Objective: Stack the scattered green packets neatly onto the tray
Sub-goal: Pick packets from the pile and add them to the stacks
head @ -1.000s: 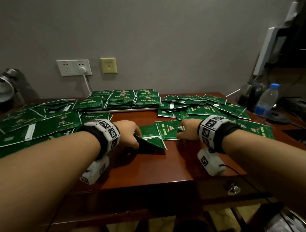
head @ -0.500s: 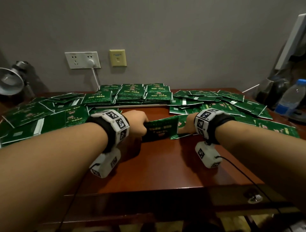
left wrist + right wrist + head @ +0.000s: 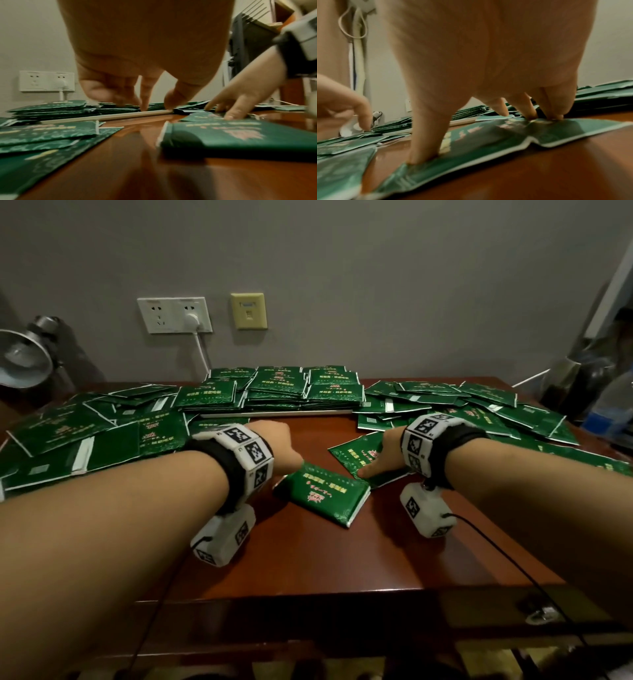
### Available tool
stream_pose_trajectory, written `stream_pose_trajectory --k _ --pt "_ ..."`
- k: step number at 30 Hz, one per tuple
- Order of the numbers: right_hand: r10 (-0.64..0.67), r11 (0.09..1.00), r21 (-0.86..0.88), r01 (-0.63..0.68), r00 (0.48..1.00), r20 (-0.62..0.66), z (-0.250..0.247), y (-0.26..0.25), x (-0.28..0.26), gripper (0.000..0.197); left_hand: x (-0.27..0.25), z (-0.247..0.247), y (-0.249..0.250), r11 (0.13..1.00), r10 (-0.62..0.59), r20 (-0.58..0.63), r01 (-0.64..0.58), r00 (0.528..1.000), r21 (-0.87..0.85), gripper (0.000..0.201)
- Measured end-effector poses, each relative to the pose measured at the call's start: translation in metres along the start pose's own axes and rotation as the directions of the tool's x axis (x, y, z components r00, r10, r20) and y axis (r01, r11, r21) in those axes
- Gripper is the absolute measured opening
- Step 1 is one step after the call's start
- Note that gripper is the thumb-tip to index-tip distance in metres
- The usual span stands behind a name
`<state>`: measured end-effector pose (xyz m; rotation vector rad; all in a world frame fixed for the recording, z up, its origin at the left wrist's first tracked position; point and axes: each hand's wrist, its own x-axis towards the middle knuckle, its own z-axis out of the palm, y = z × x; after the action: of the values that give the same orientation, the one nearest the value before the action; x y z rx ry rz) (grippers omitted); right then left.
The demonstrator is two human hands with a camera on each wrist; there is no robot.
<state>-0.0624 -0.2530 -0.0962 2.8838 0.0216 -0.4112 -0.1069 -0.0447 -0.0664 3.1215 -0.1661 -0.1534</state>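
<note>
Head view: a person's two bare forearms reach over a dark red wooden table [image 3: 308, 559] strewn with flat green packets. Neat stacked packets [image 3: 274, 386] sit on a thin pale tray [image 3: 274, 414] near the table's far edge, against the wall. Loose packets [image 3: 85, 436] cover the left edge, and more spread toward the far right corner.

The left hand [image 3: 279, 445] hovers above the table's middle, fingers hanging loosely curled and a little apart, holding nothing, as the left wrist view shows. A small bundle of packets [image 3: 323, 496] lies just in front of it, near the middle of the table.

The right hand [image 3: 383, 455] rests on a single packet [image 3: 356, 455] right of centre, fingers spread, thumb and fingertips [image 3: 556, 116] pressing it flat; the right wrist view shows the packet buckling slightly under them.

Risks, as a judgement: the polished table looks slippery, so the pressed packet may slide or crease rather than lift cleanly. The bundle sits askew, and a careless grab could fan it apart. Adding packets unevenly could topple the tray stacks onto the loose ones beside them.
</note>
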Motion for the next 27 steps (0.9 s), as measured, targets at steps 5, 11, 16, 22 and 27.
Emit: stream_pose_trajectory --k 5,11,16,22,27 --pt "-0.003 1.0 0.01 0.003 1.0 -0.01 -0.004 0.0 0.002 0.073 -0.013 0.014 0.031 0.996 0.069 0.096 -0.075 0.993 0.051 0.063" --pt "0.024 0.996 0.087 -0.014 0.994 -0.111 -0.018 0.0 -0.012 0.063 -0.033 0.018 0.068 0.992 0.083 0.18 -0.098 0.98 0.074 0.074" --pt "-0.001 0.978 0.203 0.044 0.978 -0.209 -0.029 0.007 -0.02 0.049 -0.027 0.029 0.063 0.981 0.189 0.198 -0.196 0.962 0.013 0.05" --pt "-0.073 0.981 0.168 0.094 0.989 -0.129 -0.025 0.005 -0.032 0.041 -0.021 0.031 0.049 0.996 0.023 0.08 -0.029 0.997 0.082 0.088" --pt "-0.089 0.99 0.089 0.107 0.978 -0.19 -0.015 0.001 -0.034 0.052 -0.014 0.03 0.033 0.995 -0.077 0.141 0.066 0.987 0.077 0.099"
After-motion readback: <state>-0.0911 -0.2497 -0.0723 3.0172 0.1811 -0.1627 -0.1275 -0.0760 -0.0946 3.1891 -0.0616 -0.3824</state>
